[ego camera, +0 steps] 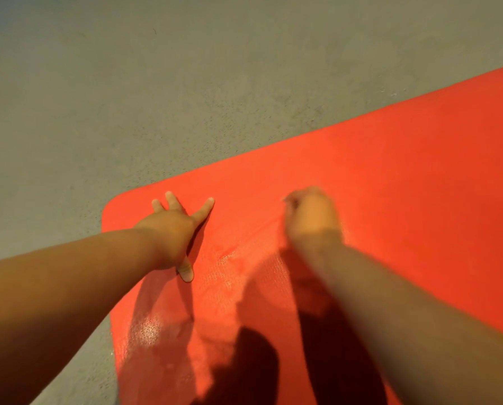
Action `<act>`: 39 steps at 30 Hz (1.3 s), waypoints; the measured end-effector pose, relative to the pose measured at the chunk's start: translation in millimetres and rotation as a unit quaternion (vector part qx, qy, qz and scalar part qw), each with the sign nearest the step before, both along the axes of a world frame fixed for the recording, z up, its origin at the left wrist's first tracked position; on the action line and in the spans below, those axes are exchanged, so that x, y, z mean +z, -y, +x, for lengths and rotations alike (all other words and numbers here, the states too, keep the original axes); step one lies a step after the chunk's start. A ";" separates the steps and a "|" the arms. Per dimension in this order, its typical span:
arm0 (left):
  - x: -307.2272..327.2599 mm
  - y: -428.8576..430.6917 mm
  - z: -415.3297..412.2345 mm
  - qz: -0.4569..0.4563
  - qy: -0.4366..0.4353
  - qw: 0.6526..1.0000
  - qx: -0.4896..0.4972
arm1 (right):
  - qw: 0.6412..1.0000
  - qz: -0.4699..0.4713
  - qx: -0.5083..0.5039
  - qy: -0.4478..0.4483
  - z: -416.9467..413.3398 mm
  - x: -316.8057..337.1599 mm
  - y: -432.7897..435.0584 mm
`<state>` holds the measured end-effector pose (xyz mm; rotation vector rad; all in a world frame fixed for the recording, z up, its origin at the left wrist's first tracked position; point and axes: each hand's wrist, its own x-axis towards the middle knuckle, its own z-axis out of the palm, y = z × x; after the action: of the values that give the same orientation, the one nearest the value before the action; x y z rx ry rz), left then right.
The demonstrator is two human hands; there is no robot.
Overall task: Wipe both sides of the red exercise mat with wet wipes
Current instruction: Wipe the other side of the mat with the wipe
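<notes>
The red exercise mat (390,176) lies flat on the floor and runs from the lower left to the upper right. My left hand (174,229) presses flat on it near its rounded far-left corner, fingers spread, holding nothing. My right hand (311,211) is blurred by motion at the mat's middle, its fingers curled down against the surface. Whether a wet wipe is under it is hidden. A wet, shiny patch (150,328) shows on the mat close to me, at the left.
Grey concrete floor (156,83) surrounds the mat on the far and left sides. Dark shadows of my arms and body fall on the mat's near part.
</notes>
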<state>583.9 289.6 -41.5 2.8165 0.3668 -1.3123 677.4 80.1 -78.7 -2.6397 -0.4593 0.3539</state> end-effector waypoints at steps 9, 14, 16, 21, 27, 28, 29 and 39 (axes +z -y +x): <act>-1.1 -2.0 -1.6 -0.002 0.006 1.000 0.003 | 0.994 0.003 -0.096 0.052 49.5 2.6 61.0; -0.7 -1.1 -1.4 -0.006 0.005 1.000 0.008 | 0.996 0.009 -0.075 0.050 29.9 -2.9 17.5; -1.3 -1.6 -1.5 -0.004 0.008 1.000 0.008 | 0.995 0.020 0.097 0.028 -10.7 -4.2 -26.6; -2.6 -3.0 -1.8 -0.008 0.012 1.000 0.004 | 0.977 0.015 0.207 0.040 20.9 -1.9 -6.0; 0.3 -6.9 -5.8 -0.011 0.030 0.999 0.008 | 0.992 -0.005 -0.109 0.069 70.6 2.0 19.0; 1.0 -9.2 -6.9 -0.007 0.034 0.999 0.001 | 0.997 0.012 -0.053 0.063 55.2 -1.0 -4.4; 1.5 -11.1 -8.4 -0.005 0.037 0.999 -0.001 | 0.998 0.020 0.021 0.052 35.2 -4.5 -29.9; -3.3 -4.7 2.4 0.013 0.021 1.000 0.012 | 0.990 -0.021 -0.109 0.084 111.6 2.0 11.5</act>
<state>586.3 294.2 -44.8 2.8475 0.4179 -1.2500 789.0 68.6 -76.8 -2.7383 -0.2122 0.0734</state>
